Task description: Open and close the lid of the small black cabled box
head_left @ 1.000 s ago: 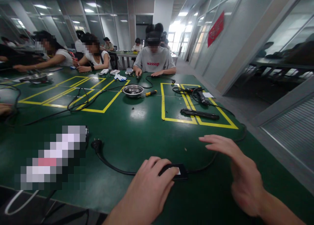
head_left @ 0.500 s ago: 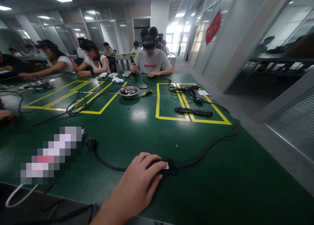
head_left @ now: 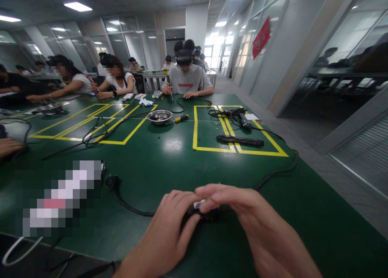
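Head view: black box [head_left: 209, 216], flat, hard-looking, pale label on top, lies on the table [head_left: 169, 167] in front of the wearer. Left hand [head_left: 166, 223] grasps its left end, thumb along the near edge. Right hand [head_left: 245, 207] arches over the label, fingers stretched and bent at the knuckles; can't tell if it grips or just touches. Smooth round black cord [head_left: 130, 208] runs from the box side to a stubby plug [head_left: 112, 182], left. Table green, glossy, marked with straight yellow tape [head_left: 195, 128]. Further off: round shiny metal bowl [head_left: 154, 122], screwdriver [head_left: 182, 118] with yellow-black handle beside it, long slim black bar [head_left: 240, 140] across the tape, crumpled white-and-blue glove [head_left: 146, 102]. Whitish elongated object [head_left: 65, 197] at left, pixelated.
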The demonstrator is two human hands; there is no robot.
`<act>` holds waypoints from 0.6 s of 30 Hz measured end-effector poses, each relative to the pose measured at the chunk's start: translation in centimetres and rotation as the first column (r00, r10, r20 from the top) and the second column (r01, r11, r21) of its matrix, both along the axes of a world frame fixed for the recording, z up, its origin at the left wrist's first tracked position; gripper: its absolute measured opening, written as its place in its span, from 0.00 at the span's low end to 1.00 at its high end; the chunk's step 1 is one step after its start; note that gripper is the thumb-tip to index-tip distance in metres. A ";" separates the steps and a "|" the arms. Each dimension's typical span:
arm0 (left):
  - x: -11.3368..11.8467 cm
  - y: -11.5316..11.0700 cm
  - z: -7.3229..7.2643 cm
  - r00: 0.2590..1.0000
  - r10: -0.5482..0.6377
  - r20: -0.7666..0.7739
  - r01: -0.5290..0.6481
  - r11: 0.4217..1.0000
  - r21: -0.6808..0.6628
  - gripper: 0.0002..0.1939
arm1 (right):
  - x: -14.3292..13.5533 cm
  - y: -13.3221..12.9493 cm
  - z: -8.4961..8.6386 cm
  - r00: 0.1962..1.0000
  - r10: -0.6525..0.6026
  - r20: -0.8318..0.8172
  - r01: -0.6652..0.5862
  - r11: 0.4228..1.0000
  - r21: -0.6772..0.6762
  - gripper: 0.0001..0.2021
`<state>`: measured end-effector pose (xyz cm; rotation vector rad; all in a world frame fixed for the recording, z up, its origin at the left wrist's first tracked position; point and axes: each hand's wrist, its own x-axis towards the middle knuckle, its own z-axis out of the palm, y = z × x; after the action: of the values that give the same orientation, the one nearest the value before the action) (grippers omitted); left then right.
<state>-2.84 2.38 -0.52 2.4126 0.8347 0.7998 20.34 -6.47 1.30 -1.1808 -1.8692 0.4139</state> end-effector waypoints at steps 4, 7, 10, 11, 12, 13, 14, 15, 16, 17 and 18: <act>0.1 1.0 -0.5 0.993 0.112 0.026 -0.111 0.993 -0.042 0.16 | 1.0 5.0 1.9 0.995 -0.095 0.023 0.096 0.994 -0.053 0.10; 0.4 2.1 -1.1 0.989 0.149 -0.014 -0.149 0.988 -0.042 0.16 | 2.1 6.2 1.5 0.986 -0.058 0.155 0.082 0.986 -0.148 0.09; 0.5 2.5 -1.2 0.990 0.126 -0.065 -0.128 0.992 -0.014 0.16 | 2.5 6.1 0.3 0.961 0.031 0.275 0.039 0.969 -0.243 0.10; 0.4 2.4 -1.1 0.989 0.129 -0.072 -0.128 0.992 0.017 0.16 | 2.5 6.0 -0.1 0.950 0.058 0.308 0.025 0.965 -0.261 0.10; 0.2 2.1 -0.9 0.987 0.140 -0.073 -0.136 0.989 0.051 0.16 | 2.5 5.9 -0.4 0.939 0.081 0.333 0.011 0.964 -0.265 0.10; -0.2 1.7 -0.7 0.985 0.157 -0.069 -0.151 0.985 0.087 0.16 | 2.5 5.8 -0.7 0.931 0.101 0.351 -0.006 0.965 -0.261 0.09; -0.5 1.2 -0.5 0.983 0.173 -0.062 -0.165 0.980 0.113 0.14 | 2.5 5.7 -1.0 0.925 0.120 0.360 -0.029 0.968 -0.248 0.09; -1.0 0.7 -0.3 0.982 0.177 -0.071 -0.169 0.980 0.103 0.12 | 2.5 5.5 -1.3 0.923 0.131 0.361 -0.051 0.973 -0.225 0.09; -1.4 0.2 -0.1 0.984 0.158 -0.086 -0.151 0.985 0.089 0.11 | 2.6 5.4 -1.5 0.925 0.139 0.354 -0.072 0.978 -0.197 0.09; -1.7 -0.3 -0.1 0.985 0.128 -0.113 -0.121 0.990 0.069 0.10 | 2.7 5.2 -1.8 0.928 0.144 0.342 -0.090 0.982 -0.169 0.09; -2.0 -0.7 -0.1 0.985 0.120 -0.121 -0.111 0.991 0.077 0.10 | 2.8 5.0 -2.1 0.934 0.147 0.326 -0.105 0.984 -0.142 0.09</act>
<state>-4.88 1.63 -0.57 2.5158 1.0193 0.7378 23.13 -1.46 -0.79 -1.2794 -2.2511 0.4233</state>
